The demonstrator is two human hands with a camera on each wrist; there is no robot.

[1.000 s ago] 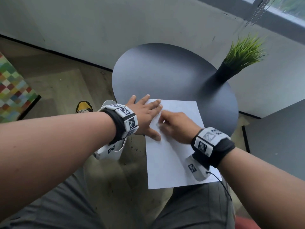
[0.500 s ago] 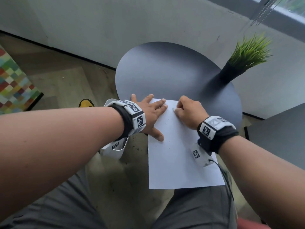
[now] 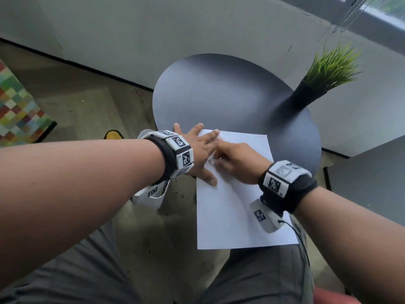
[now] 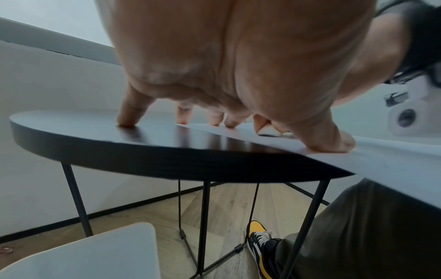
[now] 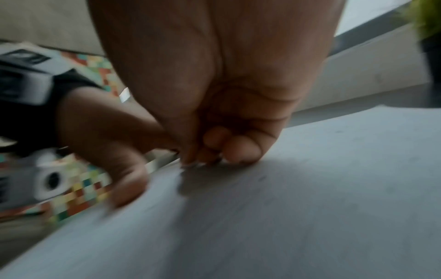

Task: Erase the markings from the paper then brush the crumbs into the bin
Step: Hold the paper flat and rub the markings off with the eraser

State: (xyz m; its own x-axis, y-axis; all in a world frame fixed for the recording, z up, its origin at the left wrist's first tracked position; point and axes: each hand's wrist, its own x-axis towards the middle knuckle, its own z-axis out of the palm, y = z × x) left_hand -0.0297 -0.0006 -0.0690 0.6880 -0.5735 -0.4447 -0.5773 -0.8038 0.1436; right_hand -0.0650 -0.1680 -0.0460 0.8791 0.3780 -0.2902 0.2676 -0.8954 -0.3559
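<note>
Grey wall and wood floor surround the round dark table [image 3: 230, 99], and at its near edge the right hand [image 3: 237, 162] has its grip curled tight, fingertips bunched on something small and pale pressed against the paper [image 3: 232, 211]; it looks like an eraser [image 4: 269, 130], though the wrist views are too blurred to be sure. Just beside it the left hand [image 3: 200, 150] lies flat with fingers spread and straight, its grip apart, thumb and two fingers pinning the paper's far left corner while the outer fingers touch the bare tabletop. The white sheet rests on the table's near edge, its near half overhanging above the person's lap. A potted grass plant [image 3: 328, 69] stands at the far right edge. On the floor to the left sit a white bin [image 4: 90, 251] and a yellow shoe [image 3: 114, 135].
</note>
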